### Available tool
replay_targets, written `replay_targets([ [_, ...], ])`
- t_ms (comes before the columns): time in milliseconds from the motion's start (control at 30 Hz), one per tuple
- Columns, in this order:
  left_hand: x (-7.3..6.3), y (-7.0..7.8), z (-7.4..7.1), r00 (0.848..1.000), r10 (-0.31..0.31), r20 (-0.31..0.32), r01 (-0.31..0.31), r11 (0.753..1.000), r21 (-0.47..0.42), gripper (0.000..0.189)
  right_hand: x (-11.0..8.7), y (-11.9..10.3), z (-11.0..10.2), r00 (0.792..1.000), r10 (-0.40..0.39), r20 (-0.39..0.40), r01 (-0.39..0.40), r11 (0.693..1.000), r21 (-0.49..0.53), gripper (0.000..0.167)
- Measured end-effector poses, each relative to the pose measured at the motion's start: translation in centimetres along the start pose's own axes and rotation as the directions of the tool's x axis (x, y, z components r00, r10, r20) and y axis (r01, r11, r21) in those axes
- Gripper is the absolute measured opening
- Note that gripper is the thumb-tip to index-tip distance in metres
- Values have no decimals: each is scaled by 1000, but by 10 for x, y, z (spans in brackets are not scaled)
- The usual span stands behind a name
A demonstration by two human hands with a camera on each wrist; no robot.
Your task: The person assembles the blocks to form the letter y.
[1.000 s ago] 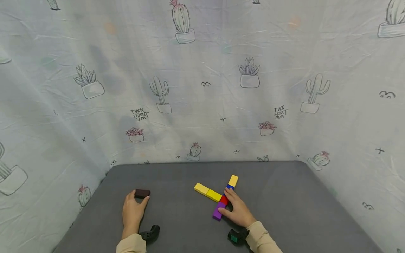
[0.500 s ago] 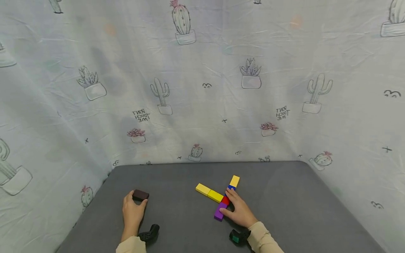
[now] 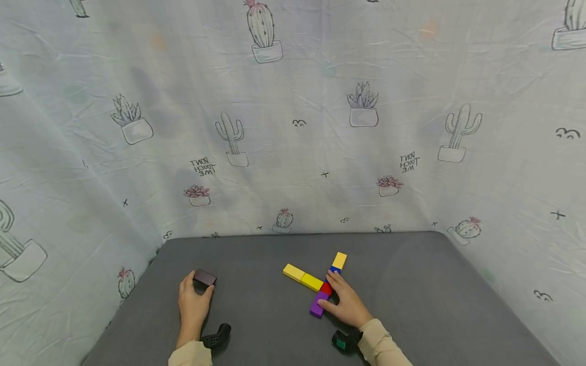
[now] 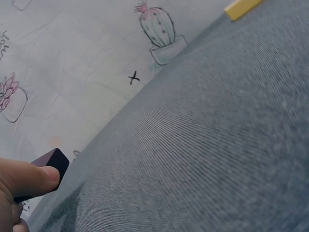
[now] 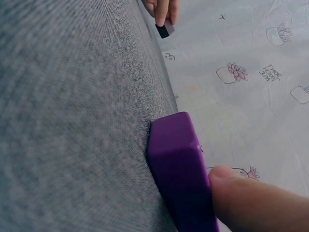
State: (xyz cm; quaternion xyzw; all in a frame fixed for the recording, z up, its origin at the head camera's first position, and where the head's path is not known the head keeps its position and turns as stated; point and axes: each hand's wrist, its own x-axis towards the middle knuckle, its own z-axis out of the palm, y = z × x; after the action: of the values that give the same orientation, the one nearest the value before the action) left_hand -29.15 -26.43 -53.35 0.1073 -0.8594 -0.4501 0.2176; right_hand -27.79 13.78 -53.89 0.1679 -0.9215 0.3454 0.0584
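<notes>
My left hand (image 3: 192, 302) pinches a dark brown block (image 3: 205, 277) between thumb and fingers at the left of the table. In the left wrist view the thumb presses the side of this tilted block (image 4: 50, 162). My right hand (image 3: 348, 304) rests on a row of blocks, its thumb on the purple block (image 3: 316, 309) and its fingertips over the blue block (image 3: 335, 270). Between these two sits a red block (image 3: 326, 288), partly covered by the hand. A pale yellow block (image 3: 339, 260) ends the row. Up close, the right wrist view shows the purple block (image 5: 176, 154) with the thumb touching it.
Branching left from the row are a bright yellow block (image 3: 312, 282) and a pale yellow block (image 3: 293, 272), end to end. The grey table (image 3: 256, 315) reaches back to a cactus-print curtain (image 3: 293, 152), which also hangs along both sides.
The brown block in my left hand has turned and tipped, its top face now looking lighter, and it is slightly higher in the head view. My right hand stays on the blocks.
</notes>
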Motion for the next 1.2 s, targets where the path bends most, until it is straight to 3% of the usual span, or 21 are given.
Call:
replay_targets([
  [467, -1, 5, 8, 995, 54, 82, -53, 998, -20, 68, -1, -3, -2, 1000, 7, 7, -7, 1000, 1, 79],
  [867, -5, 13, 18, 986, 51, 158, -41, 997, -66, 69, -1, -3, -4, 1000, 3, 24, -4, 1000, 5, 79],
  [1200, -17, 30, 31, 959, 99, 267, -70, 991, -116, 69, -2, -2, -2, 999, 3, 34, -3, 1000, 4, 79],
])
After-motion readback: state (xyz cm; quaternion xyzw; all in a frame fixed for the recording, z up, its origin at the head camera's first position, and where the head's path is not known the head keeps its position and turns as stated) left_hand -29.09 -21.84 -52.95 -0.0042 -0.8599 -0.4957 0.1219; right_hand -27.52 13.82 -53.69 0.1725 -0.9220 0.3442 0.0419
